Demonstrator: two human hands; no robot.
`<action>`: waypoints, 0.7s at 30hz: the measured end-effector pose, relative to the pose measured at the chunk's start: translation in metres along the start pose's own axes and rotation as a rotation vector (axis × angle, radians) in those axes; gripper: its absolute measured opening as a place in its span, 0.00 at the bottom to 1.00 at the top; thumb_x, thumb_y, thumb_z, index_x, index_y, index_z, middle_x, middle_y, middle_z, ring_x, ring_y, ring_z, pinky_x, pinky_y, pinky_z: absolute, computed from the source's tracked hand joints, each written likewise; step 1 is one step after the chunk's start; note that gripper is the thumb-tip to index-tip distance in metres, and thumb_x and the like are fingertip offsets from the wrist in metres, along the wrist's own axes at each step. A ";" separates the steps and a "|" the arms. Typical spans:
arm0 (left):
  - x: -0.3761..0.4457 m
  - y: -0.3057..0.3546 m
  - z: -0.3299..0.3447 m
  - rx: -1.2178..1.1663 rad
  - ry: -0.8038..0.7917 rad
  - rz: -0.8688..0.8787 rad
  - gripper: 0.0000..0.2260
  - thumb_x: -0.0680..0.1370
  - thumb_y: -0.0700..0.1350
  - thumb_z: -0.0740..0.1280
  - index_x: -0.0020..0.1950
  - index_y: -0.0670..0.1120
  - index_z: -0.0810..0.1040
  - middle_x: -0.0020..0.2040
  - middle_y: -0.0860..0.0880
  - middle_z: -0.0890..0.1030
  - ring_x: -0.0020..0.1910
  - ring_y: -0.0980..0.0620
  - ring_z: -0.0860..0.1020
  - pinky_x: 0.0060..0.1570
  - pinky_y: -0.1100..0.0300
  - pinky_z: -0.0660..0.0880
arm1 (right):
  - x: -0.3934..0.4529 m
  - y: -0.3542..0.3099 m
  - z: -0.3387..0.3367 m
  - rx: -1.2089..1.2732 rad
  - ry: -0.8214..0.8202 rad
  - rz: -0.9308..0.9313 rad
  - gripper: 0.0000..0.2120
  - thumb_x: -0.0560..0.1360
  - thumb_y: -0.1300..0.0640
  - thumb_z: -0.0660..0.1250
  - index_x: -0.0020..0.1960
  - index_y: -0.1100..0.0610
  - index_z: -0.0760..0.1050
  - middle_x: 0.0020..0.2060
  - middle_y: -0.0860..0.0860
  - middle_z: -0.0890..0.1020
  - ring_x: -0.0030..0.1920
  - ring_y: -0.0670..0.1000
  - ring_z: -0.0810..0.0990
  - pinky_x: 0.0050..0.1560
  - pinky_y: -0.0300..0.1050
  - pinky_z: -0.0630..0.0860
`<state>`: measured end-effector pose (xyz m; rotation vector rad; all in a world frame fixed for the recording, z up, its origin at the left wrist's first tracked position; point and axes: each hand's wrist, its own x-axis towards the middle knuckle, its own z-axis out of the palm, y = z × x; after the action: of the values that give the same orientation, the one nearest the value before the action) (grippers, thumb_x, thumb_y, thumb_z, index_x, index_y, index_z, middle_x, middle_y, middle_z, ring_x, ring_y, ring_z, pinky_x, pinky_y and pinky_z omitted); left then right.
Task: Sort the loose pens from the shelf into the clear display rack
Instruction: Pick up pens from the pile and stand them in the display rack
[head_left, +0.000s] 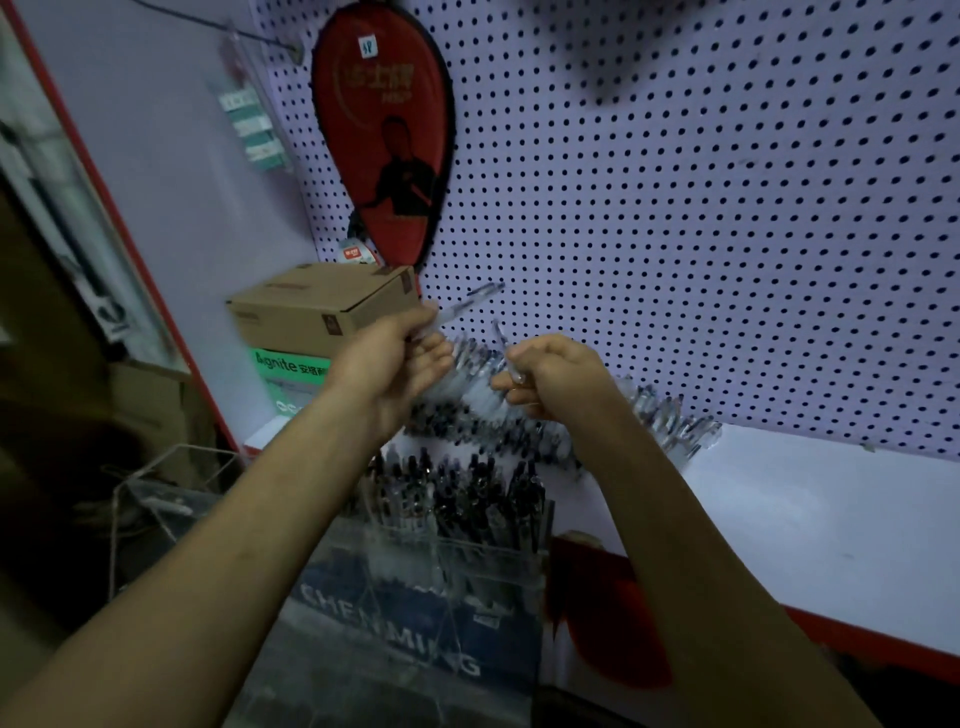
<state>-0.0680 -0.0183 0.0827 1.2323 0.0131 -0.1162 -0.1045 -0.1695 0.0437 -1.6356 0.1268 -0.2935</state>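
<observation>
Where the pegboard (701, 208) fills the upper right of the frame, a white shelf (805, 499) runs beneath it across the right. A clear display rack (441, 561), lower centre, holds upright dark-capped pens. Loose pens (660, 415) lie heaped on the shelf at mid-frame, behind both hands. A red paddle case (384, 130) hangs upper centre; a cardboard box (317, 306) sits below it. The left hand (395, 364) grasps one clear pen (467, 301), angled up-right. The right hand (556, 374) is clenched around a second pen (506, 353), blurred.
</observation>
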 end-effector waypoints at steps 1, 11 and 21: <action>-0.009 0.004 -0.008 -0.075 -0.010 -0.049 0.02 0.79 0.42 0.67 0.49 0.43 0.78 0.28 0.49 0.77 0.25 0.57 0.78 0.30 0.66 0.78 | -0.003 -0.003 0.004 -0.015 -0.014 0.001 0.06 0.81 0.61 0.61 0.45 0.57 0.73 0.44 0.58 0.83 0.35 0.47 0.81 0.35 0.45 0.75; -0.061 0.004 -0.097 -0.302 -0.141 -0.127 0.14 0.72 0.37 0.65 0.58 0.40 0.75 0.38 0.44 0.84 0.34 0.51 0.83 0.35 0.62 0.81 | -0.025 -0.032 0.078 0.269 -0.285 0.216 0.03 0.78 0.65 0.64 0.45 0.61 0.74 0.40 0.55 0.85 0.31 0.49 0.78 0.31 0.41 0.69; -0.067 -0.019 -0.170 0.366 0.302 0.263 0.13 0.82 0.46 0.62 0.42 0.40 0.73 0.31 0.48 0.78 0.33 0.52 0.77 0.40 0.55 0.78 | -0.029 -0.013 0.140 0.128 -0.305 0.120 0.06 0.71 0.55 0.73 0.42 0.57 0.80 0.24 0.43 0.74 0.29 0.48 0.70 0.32 0.45 0.66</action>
<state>-0.1274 0.1411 0.0128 1.5955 0.0958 0.3097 -0.0964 -0.0260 0.0444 -1.5194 -0.0252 0.0403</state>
